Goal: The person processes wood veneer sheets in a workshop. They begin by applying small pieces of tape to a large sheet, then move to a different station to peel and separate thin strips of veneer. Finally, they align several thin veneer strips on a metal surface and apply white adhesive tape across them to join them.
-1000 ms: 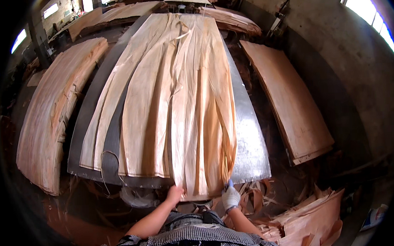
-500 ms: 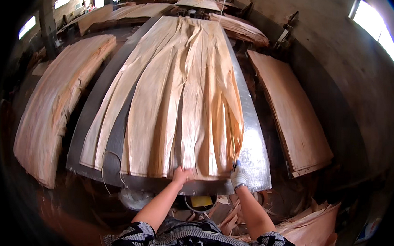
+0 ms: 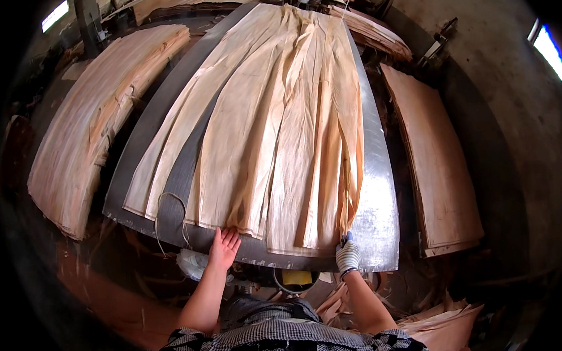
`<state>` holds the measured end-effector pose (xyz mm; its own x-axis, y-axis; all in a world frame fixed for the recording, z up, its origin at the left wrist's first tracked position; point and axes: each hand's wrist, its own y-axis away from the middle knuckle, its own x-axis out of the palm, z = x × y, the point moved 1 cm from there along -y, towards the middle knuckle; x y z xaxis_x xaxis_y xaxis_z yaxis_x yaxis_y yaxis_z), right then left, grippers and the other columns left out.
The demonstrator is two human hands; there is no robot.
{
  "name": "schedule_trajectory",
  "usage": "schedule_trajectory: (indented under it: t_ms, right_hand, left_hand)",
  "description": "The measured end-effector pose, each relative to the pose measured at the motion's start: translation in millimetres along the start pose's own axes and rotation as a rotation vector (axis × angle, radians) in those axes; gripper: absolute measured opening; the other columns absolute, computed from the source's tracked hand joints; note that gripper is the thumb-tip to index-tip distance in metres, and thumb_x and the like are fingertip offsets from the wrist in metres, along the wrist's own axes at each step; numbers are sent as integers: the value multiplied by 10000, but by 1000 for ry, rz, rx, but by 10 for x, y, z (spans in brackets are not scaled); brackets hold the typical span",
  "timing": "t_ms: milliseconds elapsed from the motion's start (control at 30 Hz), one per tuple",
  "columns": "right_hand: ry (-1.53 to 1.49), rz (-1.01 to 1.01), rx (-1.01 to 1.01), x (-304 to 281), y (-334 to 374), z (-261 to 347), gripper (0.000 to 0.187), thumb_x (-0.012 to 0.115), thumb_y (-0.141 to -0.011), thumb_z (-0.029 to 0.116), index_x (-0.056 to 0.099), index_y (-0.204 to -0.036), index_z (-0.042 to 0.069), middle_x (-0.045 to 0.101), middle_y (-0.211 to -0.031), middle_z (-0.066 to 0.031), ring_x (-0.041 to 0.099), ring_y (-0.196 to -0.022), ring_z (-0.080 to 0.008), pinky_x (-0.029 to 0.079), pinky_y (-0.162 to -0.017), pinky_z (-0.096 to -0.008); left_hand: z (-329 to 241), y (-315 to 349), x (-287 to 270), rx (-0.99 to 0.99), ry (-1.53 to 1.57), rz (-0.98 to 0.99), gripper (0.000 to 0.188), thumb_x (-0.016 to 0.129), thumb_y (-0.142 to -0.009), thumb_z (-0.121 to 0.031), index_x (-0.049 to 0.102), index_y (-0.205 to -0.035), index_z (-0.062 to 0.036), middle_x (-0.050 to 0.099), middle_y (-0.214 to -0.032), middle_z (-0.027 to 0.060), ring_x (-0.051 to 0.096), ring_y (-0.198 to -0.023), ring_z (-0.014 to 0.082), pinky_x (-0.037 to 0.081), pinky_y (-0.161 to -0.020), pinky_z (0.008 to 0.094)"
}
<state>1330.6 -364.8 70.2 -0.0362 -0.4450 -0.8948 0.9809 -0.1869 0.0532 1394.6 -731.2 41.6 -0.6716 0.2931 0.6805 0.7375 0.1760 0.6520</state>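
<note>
Thin, pale wood veneer sheets (image 3: pixel 233 134), rippled and split into long strips, lie over a grey metal-topped table (image 3: pixel 377 228). My bare left hand (image 3: pixel 224 247) is at their near edge, left of centre, fingers stretched out and fingertips by the edge of a strip. On my right hand (image 3: pixel 347 257) is a striped white-and-grey glove with bluish fingertips. Its fingers are closed at the near right corner of the veneer, where the sheet bunches into folds; a small dark bit shows beside them, too small to name. A loop of cord (image 3: pixel 184 210) hangs over the near left edge.
Thick veneer stacks stand on the left (image 3: pixel 84 133) and on the right (image 3: pixel 438 164). Under the near edge are a round container (image 3: pixel 278 281) with something yellow on it and a clear plastic bag (image 3: pixel 191 264). Veneer scraps (image 3: pixel 444 324) litter the floor at lower right.
My left hand has moved left along the near edge and its fingers have opened out. The strips near the middle have shifted. My right hand stays at the right corner. The whole view has turned slightly.
</note>
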Motion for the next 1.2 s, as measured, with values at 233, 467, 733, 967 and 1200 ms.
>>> schedule_trajectory:
  t_ms: [233,467,733,967,1200]
  right_hand:
    - [24,95,38,-6,-123,108,465,543,-762,121,405,-1198,36,600,-946,-193,574,-851,-351,452,-739,-404]
    - [1,66,67,-154,188,248,522,566,-757,137,384,-1244,87,599,-991,-184,562,-896,-377,454,-762,-428]
    - [152,50,272,37,-176,144,449,617,-724,210,481,-1130,77,590,-968,-215,571,-868,-386,458,-752,-446]
    - [-441,84,66,-71,-286,-187,458,616,-750,96,459,-1174,30,598,-787,-128,546,-537,-223,451,-459,-324]
    - [-702,90,281,-272,-130,-136,440,632,-789,162,446,-1159,15,547,-725,-37,406,-458,-90,351,-357,-232]
  left_hand:
    - [-226,-332,293,27,-84,36,218,630,-796,-312,568,-836,-106,553,-765,7,536,-636,110,482,-593,278]
    - [-634,-116,-134,606,-713,-259,137,582,-811,-94,584,-924,-17,559,-811,21,525,-656,90,511,-493,233]
    - [-618,-94,-257,514,-662,-179,319,527,-795,28,526,-1095,-79,481,-918,33,520,-812,139,533,-672,324]
    - [-632,-243,-287,438,-586,-167,300,489,-801,65,518,-1093,1,523,-916,47,546,-804,144,526,-718,313]
    - [-543,-104,-186,453,-606,-211,251,545,-841,-126,539,-1064,-11,526,-866,47,562,-748,159,527,-694,332]
